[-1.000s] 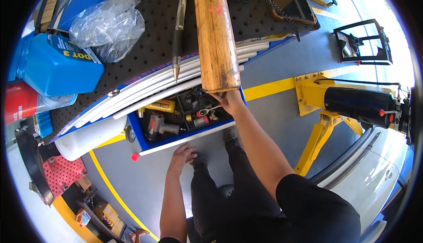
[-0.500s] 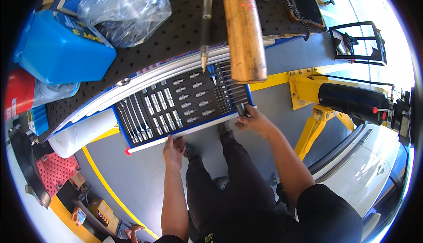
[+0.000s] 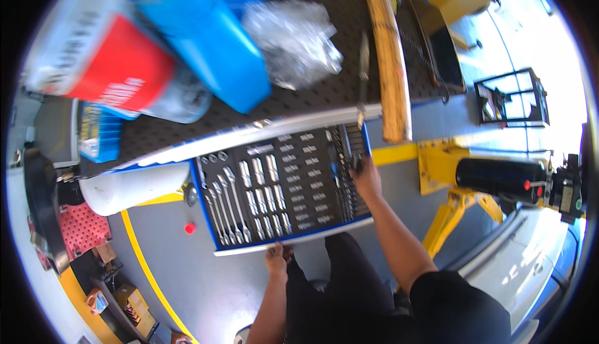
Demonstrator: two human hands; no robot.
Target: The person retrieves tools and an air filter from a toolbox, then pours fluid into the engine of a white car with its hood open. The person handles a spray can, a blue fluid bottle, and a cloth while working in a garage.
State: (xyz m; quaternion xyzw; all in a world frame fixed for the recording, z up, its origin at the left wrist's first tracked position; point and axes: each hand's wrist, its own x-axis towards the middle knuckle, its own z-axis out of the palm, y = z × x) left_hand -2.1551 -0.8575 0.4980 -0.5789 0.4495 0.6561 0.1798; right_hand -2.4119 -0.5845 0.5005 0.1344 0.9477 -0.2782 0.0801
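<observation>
The open tool drawer has a blue rim, a white front and black foam. Silver combination spanners lie at its left, long sockets beside them, and rows of small sockets in the middle. My left hand is closed with its fingertips at the front edge of the drawer. Over the drawer's right side, my right hand is closed around a small dark object, blurred and partly hidden by the fingers. Near it are slim dark tools and a blue-handled piece.
On the perforated black top stand a blue bottle, a red and white can and crumpled clear plastic. A wooden handle and a pen-like tool overhang the drawer. Right are a yellow lift arm and a car.
The drawer is pulled farther out, uncovering more sockets and spanner ends. My right hand has moved from its front right corner to the right side, farther in. The head view has shifted.
</observation>
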